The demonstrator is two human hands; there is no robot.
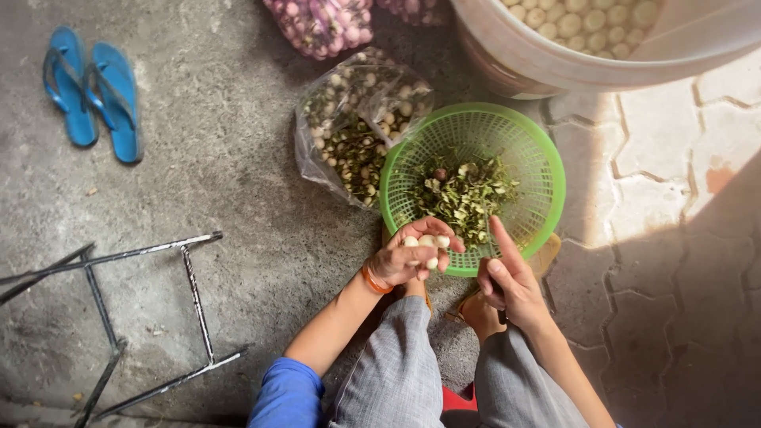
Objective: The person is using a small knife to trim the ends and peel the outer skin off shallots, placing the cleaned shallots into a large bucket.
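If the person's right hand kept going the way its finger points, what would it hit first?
The right hand points its forefinger up and slightly left, over the near rim of the round green plastic basket. It would probably first meet the pile of green peelings inside, though height above the basket is hard to judge.

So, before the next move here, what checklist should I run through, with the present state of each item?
1. Left hand holds several small white bulbs: ok.
2. Right hand over the green basket rim: ok.
3. Tool in right hand: cannot tell, only a dark tip shows.
4. Peels lie inside the basket: ok.
5. Clear bag of unpeeled bulbs beside the basket: ok.
6. White tub holds peeled bulbs: ok.
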